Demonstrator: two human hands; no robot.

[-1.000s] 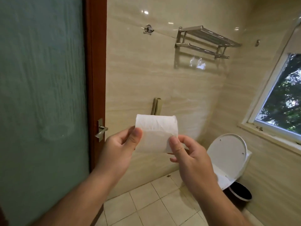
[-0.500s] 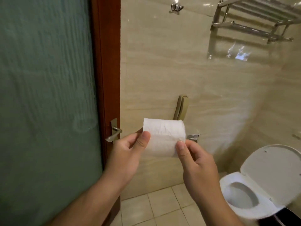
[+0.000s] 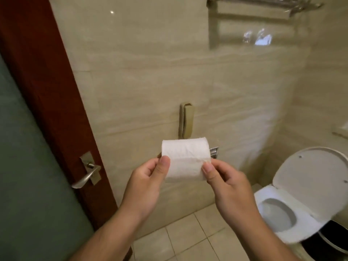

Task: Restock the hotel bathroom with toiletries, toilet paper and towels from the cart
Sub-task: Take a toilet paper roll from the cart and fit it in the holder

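A white toilet paper roll (image 3: 185, 150) is held up in front of the beige tiled wall, with a loose sheet hanging down from it. My left hand (image 3: 146, 182) pinches the sheet's left edge between thumb and fingers. My right hand (image 3: 224, 182) pinches the right edge the same way. Just behind the roll, a chrome toilet paper holder (image 3: 214, 152) sticks out on the right side; most of it is hidden by the roll.
A beige wall phone (image 3: 186, 120) hangs above the roll. The frosted glass door (image 3: 28, 166) with a lever handle (image 3: 86, 177) stands at left. A toilet (image 3: 293, 210) with raised lid is at right, a black bin (image 3: 331, 238) beside it. A chrome towel rack (image 3: 263, 2) is overhead.
The view has dropped and closed in on the wall. The roll in both hands now sits right in front of the chrome holder, below the phone.
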